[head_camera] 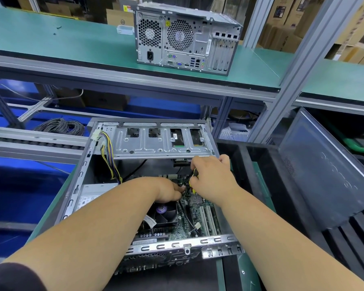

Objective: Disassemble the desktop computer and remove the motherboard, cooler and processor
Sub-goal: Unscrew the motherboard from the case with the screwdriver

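The open case (105,185) lies on its side on the green surface (51,208), side panel off, with the motherboard (185,225) seated on its floor and the cooler (164,213) fixed on top of the board; the processor is hidden, presumably beneath the cooler. Step in hand, as judged: unplugging cables from the board's far edge ahead of any removal. The left hand (168,191) has its fingers curled on a connector at a dark cable (184,182); the right hand (210,175) pinches the same cable bundle just above, where yellow wires show. The next move likely calls for a straight pull at the plug while the board is steadied, then release of the remaining leads. Count: one opened case, one board, one cooler, two white expansion slots (207,219), one loose power harness (109,152) hanging over the drive cage (162,141), one power supply (90,196). Beyond, a second closed computer (185,38) stands on the upper shelf (51,45), and one dark panel (324,171) leans at the right.
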